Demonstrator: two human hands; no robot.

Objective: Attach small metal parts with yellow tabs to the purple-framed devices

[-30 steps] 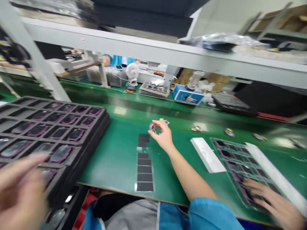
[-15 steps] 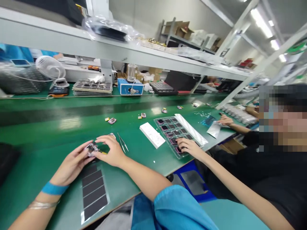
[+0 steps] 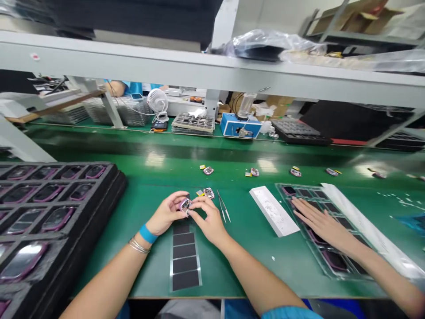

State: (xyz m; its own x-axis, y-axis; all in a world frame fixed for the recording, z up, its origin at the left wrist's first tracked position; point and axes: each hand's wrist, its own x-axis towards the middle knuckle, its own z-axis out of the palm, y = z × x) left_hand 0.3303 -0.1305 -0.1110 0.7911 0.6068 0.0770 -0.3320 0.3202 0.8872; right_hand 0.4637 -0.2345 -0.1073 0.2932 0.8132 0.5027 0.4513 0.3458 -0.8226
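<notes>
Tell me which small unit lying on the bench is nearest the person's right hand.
The unit just beyond the right hand, left of the tweezers; the other loose units lie farther off, strung out across the green bench.

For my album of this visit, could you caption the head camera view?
Left fingers and right fingers hold a small purple-rimmed device above a green bench, tweezers lying nearby.

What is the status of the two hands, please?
Left hand and right hand: both holding unit. Tweezers beside right hand. Co-worker's hand at tray, apart.
</notes>
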